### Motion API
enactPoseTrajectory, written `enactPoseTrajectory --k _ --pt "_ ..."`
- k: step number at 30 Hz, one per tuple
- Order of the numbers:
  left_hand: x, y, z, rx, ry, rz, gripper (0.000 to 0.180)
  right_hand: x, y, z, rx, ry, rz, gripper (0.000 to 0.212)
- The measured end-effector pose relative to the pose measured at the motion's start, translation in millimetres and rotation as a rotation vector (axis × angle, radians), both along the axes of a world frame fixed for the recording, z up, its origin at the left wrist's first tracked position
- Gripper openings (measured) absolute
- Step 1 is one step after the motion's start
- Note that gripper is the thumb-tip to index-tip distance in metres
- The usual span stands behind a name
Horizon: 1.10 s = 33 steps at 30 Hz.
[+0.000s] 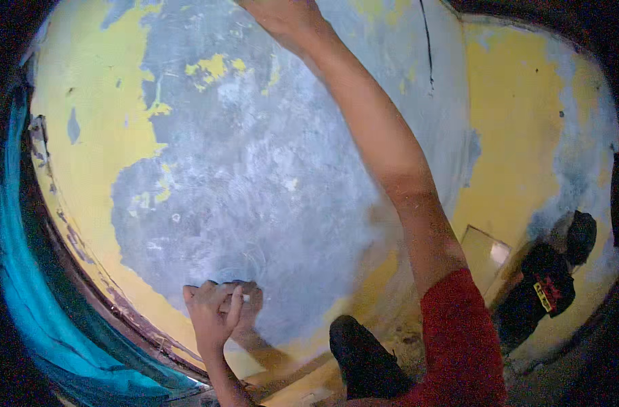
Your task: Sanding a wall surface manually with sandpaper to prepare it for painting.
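Observation:
In front of me stands a wall with a large bare grey patch and ragged yellow paint around it. My left hand is low on the grey patch, its fingers curled against the surface. A thin dark edge shows along its fingertips; what it grips, if anything, I cannot make out. My right arm, in a red sleeve, stretches up across the wall. The right hand is at the top edge of the view; its fingers are cut off, so their pose is hidden.
A teal curtain hangs along the left beside a chipped brown frame. Dark cloth items hang on the right-hand wall, near a pale square panel. A black-clothed knee shows below. A dark cord runs down the wall.

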<state>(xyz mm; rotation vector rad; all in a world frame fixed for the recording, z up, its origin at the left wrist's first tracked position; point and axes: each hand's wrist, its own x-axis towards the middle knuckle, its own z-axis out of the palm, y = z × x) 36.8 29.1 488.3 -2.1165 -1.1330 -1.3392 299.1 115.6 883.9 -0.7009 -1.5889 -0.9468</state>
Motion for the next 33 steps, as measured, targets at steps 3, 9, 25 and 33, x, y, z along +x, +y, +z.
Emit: enactPoseTrajectory --k 3,9,25,33 --pt "-2.2 2.6 -2.0 -0.014 0.022 0.002 0.012 -6.2 6.9 16.0 0.011 0.102 -0.103 0.094" --pt "-2.6 2.3 -1.8 0.006 0.016 0.024 0.012 -2.4 15.6 2.5 0.061 0.061 -0.121 0.095" --pt "-7.1 -1.9 1.0 -0.12 0.024 -0.01 0.02 -15.5 21.0 -71.0 0.115 -0.091 -0.195 0.103" --pt "-13.1 -0.5 -4.3 -0.126 0.004 -0.052 0.014 -33.2 -1.9 -69.7 -0.13 -0.022 -0.158 0.086"
